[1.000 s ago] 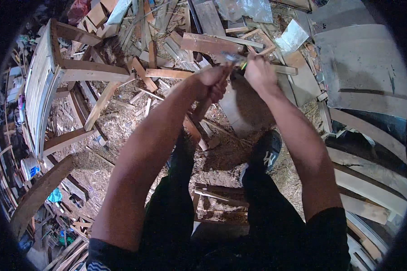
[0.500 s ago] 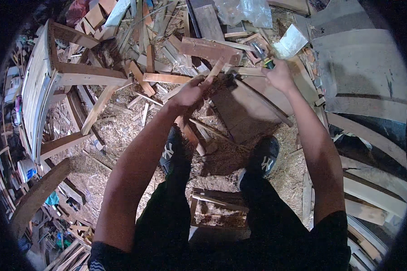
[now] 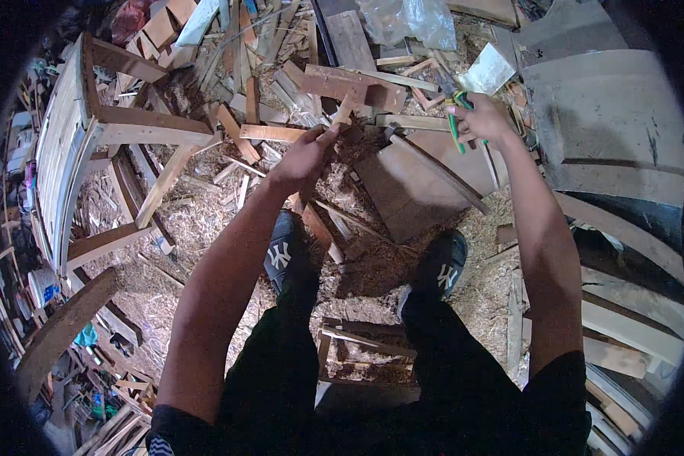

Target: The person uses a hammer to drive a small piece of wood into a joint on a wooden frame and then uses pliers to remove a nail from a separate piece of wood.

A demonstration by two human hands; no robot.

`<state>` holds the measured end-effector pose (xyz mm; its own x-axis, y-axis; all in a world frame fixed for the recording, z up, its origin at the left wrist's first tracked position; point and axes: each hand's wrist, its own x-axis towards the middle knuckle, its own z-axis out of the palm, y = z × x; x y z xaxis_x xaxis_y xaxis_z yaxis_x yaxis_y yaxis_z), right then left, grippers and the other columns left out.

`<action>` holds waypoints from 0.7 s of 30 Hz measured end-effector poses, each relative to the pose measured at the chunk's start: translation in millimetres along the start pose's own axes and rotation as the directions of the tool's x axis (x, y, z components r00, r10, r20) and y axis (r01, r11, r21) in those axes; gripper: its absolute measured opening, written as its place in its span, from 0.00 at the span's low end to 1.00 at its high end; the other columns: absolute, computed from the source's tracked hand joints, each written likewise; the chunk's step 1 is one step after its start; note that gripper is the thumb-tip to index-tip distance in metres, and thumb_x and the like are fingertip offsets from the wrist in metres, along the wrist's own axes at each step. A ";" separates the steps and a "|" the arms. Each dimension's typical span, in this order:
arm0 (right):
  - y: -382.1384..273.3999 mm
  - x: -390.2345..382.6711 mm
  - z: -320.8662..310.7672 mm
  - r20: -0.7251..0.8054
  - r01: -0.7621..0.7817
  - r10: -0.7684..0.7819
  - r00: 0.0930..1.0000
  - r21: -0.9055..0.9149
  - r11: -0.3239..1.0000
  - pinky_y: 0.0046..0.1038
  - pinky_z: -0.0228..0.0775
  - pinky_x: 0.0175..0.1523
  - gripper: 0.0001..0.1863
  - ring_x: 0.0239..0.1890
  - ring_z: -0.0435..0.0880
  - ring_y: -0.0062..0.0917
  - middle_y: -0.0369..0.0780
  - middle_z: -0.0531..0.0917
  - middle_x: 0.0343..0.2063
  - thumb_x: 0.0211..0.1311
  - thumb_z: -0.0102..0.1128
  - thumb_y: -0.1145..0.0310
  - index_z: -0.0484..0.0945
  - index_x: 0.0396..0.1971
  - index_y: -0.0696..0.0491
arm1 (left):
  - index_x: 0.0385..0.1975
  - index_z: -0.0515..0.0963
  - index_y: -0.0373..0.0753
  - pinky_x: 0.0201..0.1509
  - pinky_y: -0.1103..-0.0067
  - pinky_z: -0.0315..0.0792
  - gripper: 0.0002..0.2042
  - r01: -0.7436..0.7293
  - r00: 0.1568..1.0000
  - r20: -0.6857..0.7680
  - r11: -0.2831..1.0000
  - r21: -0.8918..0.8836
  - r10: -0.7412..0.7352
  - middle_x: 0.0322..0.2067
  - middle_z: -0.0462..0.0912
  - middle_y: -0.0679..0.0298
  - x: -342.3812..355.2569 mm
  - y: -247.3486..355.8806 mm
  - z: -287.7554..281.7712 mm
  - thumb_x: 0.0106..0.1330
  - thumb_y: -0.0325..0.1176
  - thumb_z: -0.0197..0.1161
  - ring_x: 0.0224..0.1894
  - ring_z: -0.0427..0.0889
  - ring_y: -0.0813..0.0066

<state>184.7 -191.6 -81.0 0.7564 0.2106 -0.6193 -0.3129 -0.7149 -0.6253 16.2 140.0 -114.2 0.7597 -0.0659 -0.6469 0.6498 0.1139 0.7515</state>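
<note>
Inside the curled fingers of the left hand (image 3: 305, 158), a wooden slat (image 3: 345, 111) points forward, its far end bare; the thumb lies along it. To the right, the right hand (image 3: 485, 121) wraps loosely around green-handled pliers (image 3: 454, 128), whose handles stand apart and whose nose points away from the body; whether the tips part, I cannot tell.

The slat looks light and stiff, dry enough to splinter along the grain, so mid-length, clear of its ends, seems the safest hold. The pliers should feel rigid and denser at the nose, best held low on the grips, which look coated and unlikely to slip.

Between the hands and closer to the feet, a hammer (image 3: 444, 175) lies across a flat brown panel (image 3: 395, 205). Just beyond the left hand rests a reddish-brown plank (image 3: 330, 82); farther past both hands, crumpled clear plastic sheeting (image 3: 433, 26).
</note>
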 end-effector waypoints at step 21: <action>33.3 14.1 -11.7 -0.221 0.465 -0.543 0.810 -0.322 0.825 0.21 0.65 0.24 0.11 0.22 0.77 0.15 0.39 0.86 0.34 0.71 0.59 0.68 0.82 0.44 0.60 | 0.56 0.72 0.33 0.26 0.80 0.65 0.27 0.024 1.000 0.001 0.997 -0.069 -0.024 0.26 0.73 0.70 -8.2 6.8 15.0 0.75 0.54 0.59 0.24 0.70 0.81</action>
<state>191.7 -220.2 -105.0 0.9096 0.4116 -0.0569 0.2787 -0.7061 -0.6510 14.7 126.5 -101.9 0.7438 -0.0696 -0.6648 0.6648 0.1804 0.7249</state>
